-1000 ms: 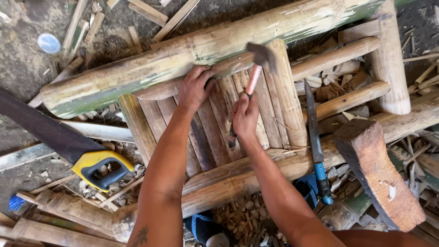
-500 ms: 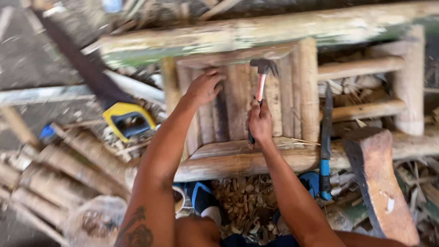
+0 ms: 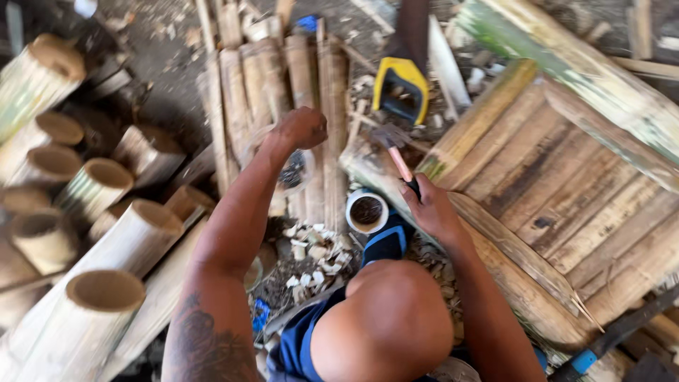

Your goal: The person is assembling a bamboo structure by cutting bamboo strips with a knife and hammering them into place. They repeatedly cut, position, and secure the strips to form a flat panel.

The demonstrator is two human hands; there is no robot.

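My right hand (image 3: 431, 209) grips the dark end of a hammer (image 3: 397, 159) with a pinkish handle. Its head hovers over the near corner of a bamboo frame (image 3: 495, 247), beside the slats (image 3: 566, 177). My left hand (image 3: 300, 127) reaches out to the left with its fingers curled into a fist, above a row of split bamboo poles (image 3: 283, 78) and a clear plastic container (image 3: 296, 173). Whether anything lies inside the fist is hidden. My bent knee (image 3: 389, 325) fills the lower middle.
A saw with a yellow and black handle (image 3: 401, 85) lies beyond the hammer. A small white round tin (image 3: 366, 211) stands on the ground by wood chips (image 3: 311, 247). Several cut bamboo tubes (image 3: 106, 205) are piled at the left. A blue-handled tool (image 3: 590, 356) lies bottom right.
The view has swung left and the frame now sits at the right. My left hand left the slats and reached left over the poles. The hammer came off the slats to the frame's corner.
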